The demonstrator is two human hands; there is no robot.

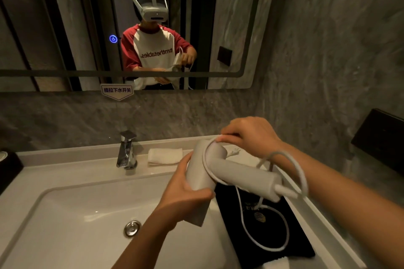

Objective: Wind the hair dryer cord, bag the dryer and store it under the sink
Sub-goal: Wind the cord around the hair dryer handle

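The person stood at the sink (pixel 65 214), holding the white hair dryer (pixel 220 170) above the basin's right edge. The left hand (pixel 185 194) was wrapped around the dryer's barrel, fingers curled closed on it, while the right hand (pixel 249 133) pinched the white cord (pixel 258 240) between thumb and fingertips just over the barrel's far end, one turn of cord already lying across the dryer's body. The rest of the cord sagged from the handle in a loose loop, falling onto a black bag (pixel 284 247) that lay flat on the counter right of the sink; its plug (pixel 235 152) rested on the counter beyond the dryer. Behind the sink stood the chrome faucet (pixel 127 150), with a folded white towel (pixel 165 155) just to its right. A black box (pixel 8 168) sat at the sink's far left corner, and the mirror (pixel 65 28) hung above the faucet.
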